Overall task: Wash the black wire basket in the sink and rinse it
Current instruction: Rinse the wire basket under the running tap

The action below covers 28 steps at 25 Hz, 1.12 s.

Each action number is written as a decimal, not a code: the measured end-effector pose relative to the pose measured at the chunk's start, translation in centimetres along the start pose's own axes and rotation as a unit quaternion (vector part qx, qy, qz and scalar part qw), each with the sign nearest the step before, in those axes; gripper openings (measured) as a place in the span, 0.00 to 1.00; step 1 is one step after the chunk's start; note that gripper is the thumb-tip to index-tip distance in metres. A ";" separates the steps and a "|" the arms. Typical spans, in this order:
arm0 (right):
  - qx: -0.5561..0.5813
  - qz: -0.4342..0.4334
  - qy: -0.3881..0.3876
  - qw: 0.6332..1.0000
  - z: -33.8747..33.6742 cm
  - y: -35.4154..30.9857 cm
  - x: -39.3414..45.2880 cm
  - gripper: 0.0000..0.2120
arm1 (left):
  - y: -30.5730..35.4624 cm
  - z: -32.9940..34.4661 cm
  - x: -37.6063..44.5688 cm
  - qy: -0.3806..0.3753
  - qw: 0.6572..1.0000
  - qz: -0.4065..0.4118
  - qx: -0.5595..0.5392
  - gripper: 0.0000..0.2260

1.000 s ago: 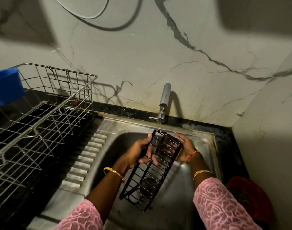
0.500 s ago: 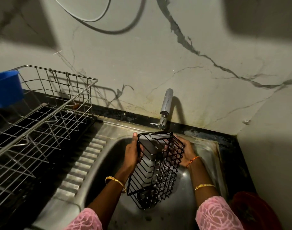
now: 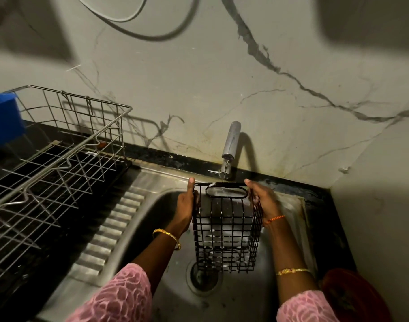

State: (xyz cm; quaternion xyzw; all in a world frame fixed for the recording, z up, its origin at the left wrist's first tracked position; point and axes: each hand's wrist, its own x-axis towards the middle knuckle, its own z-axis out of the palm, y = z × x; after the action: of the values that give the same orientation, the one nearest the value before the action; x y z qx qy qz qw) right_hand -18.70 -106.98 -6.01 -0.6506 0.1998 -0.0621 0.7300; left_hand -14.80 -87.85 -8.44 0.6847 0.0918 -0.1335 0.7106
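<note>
Black wire basket (image 3: 226, 231) turned from diagonal tilt to square-on; left hand (image 3: 184, 206) and right hand (image 3: 262, 202) shifted to opposite sides.

Both hands (image 3: 186, 206) grip black wire basket (image 3: 226, 228) (upright) under tap (image 3: 230, 145) trickle

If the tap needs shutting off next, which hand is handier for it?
Probably the left hand: the tap lever sticks out toward it. Both hands hold the black wire basket; the right hand could keep holding it.
</note>
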 end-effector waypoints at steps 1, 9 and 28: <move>-0.008 -0.014 0.018 1.000 0.0 -0.2 -0.2 0.11 | 0.0 0.1 0.2 -0.009 1.000 -0.003 0.012 0.27; 0.024 -0.086 0.098 0.991 -1.2 -0.4 -2.6 0.21 | 0.3 0.2 -0.2 -0.150 0.982 -0.112 -0.019 0.24; 0.195 -0.020 0.061 0.979 -3.1 1.5 -3.2 0.15 | 4.7 3.8 -1.1 -0.206 0.968 0.035 0.140 0.11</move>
State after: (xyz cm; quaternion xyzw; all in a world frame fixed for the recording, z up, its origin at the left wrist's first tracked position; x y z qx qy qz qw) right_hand -23.05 -108.54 -7.03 -0.4946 0.2157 -0.1540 0.8277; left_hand -14.56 -91.42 -3.42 0.7382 -0.1005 -0.2580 0.6152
